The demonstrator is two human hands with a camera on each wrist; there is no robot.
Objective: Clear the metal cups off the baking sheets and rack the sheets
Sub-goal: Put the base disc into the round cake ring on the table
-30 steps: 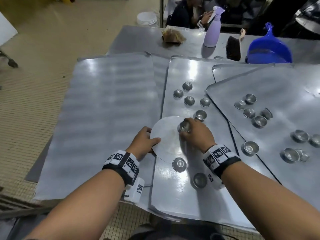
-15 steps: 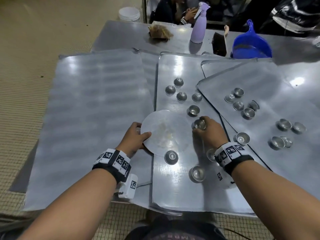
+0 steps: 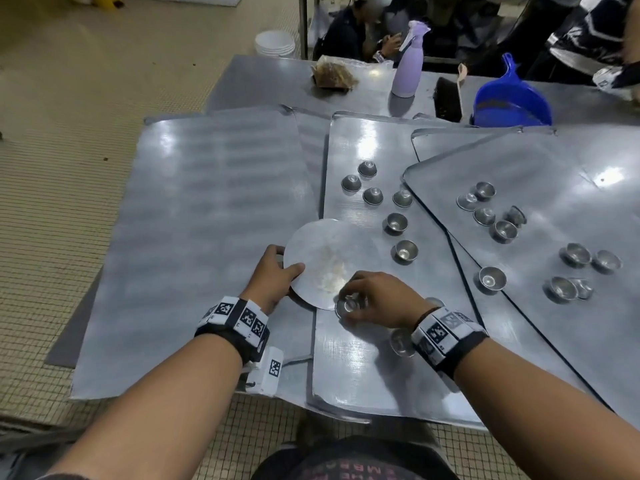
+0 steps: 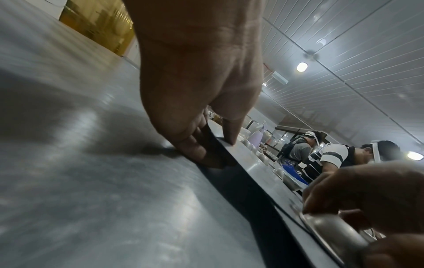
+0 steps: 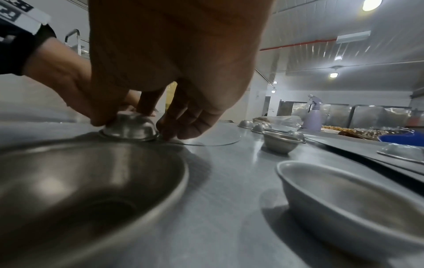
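On the left, the left hand (image 3: 275, 277) pinches the rim of a round metal disc (image 3: 323, 251) that straddles the bare left baking sheet (image 3: 194, 237) and the middle baking sheet (image 3: 367, 358); a tilt would likely spill the white crumbs (image 3: 330, 275) on it. Just right, the right hand (image 3: 375, 294) has its grip curled over an upturned metal cup (image 3: 348, 306) at the disc's near edge. The smooth dome could slip out and knock the neighbouring cups (image 3: 401, 341) beside the wrist. Further right, the cups (image 3: 504, 230) on the overlapping right baking sheet (image 3: 540, 320) sit untouched.
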